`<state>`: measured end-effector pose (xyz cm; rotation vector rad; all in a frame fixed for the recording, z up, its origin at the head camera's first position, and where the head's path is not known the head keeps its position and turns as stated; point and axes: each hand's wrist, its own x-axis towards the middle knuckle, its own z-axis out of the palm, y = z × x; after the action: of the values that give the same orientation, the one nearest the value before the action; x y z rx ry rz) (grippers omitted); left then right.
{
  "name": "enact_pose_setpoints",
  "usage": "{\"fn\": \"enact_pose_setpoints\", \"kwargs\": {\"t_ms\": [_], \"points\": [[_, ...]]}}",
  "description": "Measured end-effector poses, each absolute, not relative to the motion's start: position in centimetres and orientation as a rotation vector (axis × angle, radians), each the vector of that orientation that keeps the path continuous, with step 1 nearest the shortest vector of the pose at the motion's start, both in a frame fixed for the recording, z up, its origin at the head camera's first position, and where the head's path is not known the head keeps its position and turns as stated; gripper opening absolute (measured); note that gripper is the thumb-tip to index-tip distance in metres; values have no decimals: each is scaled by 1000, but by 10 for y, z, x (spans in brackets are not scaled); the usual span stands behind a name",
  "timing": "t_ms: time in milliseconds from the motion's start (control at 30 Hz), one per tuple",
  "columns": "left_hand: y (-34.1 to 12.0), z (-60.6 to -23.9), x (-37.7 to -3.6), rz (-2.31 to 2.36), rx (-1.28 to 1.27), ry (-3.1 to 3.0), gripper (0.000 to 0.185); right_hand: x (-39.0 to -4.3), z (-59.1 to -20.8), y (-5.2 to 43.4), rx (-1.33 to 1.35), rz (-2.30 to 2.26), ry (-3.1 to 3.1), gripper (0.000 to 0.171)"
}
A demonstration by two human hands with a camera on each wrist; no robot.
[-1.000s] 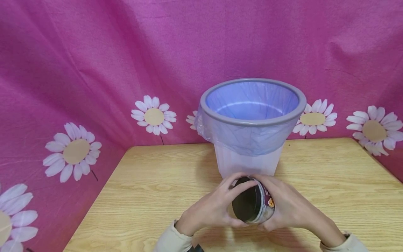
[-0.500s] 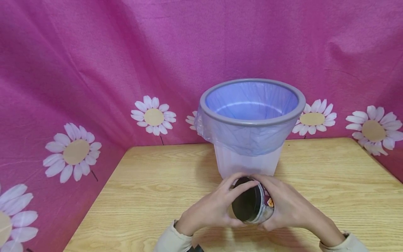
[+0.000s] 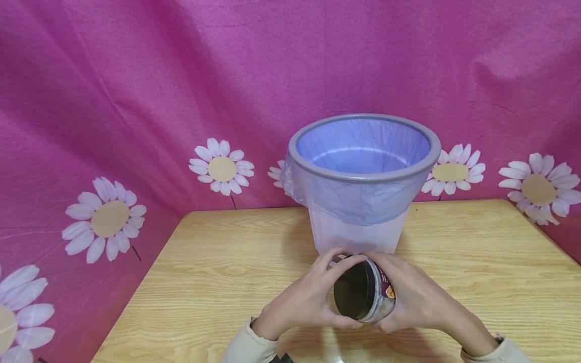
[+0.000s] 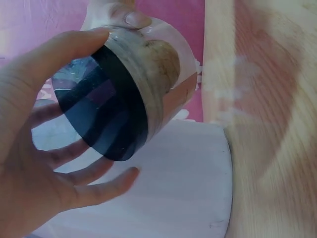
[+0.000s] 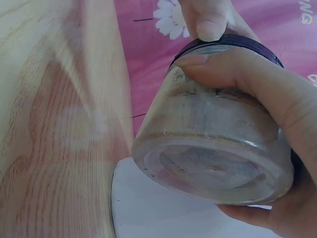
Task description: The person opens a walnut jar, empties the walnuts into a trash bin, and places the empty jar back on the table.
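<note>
A clear round jar (image 3: 385, 305) with a dark lid (image 3: 355, 293) is held on its side above the table, lid toward the left. My right hand (image 3: 415, 297) grips the jar body, which bears a maroon label; in the right wrist view its thumb lies along the wall near the lid and the clear base (image 5: 213, 168) faces the camera. My left hand (image 3: 304, 300) curls round the lid. In the left wrist view its thumb touches the lid's edge, and its other fingers spread about the far side, partly hidden. A brownish lump (image 4: 162, 62) shows through or on the jar wall.
Just behind the hands stands a pale bin (image 3: 358, 237) with a grey rim (image 3: 363, 176) and a bluish bag liner (image 3: 363, 201) folded over it. The wooden table (image 3: 218, 262) backs onto a pink curtain (image 3: 254, 75) printed with daisies.
The left hand's fingers have shifted slightly around the lid, its thumb sliding a little to the right along the lower edge. The right hand, jar body and bin look unmoved.
</note>
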<state>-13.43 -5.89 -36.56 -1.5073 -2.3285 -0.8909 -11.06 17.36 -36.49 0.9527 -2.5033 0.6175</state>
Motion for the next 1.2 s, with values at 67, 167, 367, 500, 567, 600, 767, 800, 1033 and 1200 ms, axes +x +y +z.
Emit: {"fn": "enact_pose_setpoints", "kwargs": {"t_ms": [67, 167, 367, 500, 567, 600, 767, 800, 1033, 1200], "points": [[-59, -365, -134, -895, -1521, -2343, 107, -111, -365, 174, 956, 609, -2496, 106], [-60, -365, -134, -872, -1554, -2350, 108, -111, -365, 174, 966, 595, -2473, 106], [-60, -365, -134, -841, -1510, -2375, 104, -111, -366, 174, 958, 599, -2489, 106], [-60, -365, -134, -871, -1471, -2397, 105, -111, -366, 174, 955, 603, -2499, 106], [-59, -365, -134, -892, -1484, -2386, 107, -111, -365, 174, 954, 605, -2503, 106], [-59, -365, -134, -892, -1500, -2375, 108, -111, -365, 174, 953, 605, -2504, 107], [-58, -366, -135, -909, -1580, -2314, 104, -111, -365, 174, 961, 607, -2490, 108], [-58, -366, -135, -917, -1581, -2314, 103, -111, -365, 174, 965, 609, -2485, 108], [-58, -367, -134, -952, -1526, -2373, 101, -111, -366, 174, 968, 609, -2484, 107], [-57, -366, -134, -901, -1561, -2361, 107, -111, -366, 174, 967, 608, -2481, 107]]}}
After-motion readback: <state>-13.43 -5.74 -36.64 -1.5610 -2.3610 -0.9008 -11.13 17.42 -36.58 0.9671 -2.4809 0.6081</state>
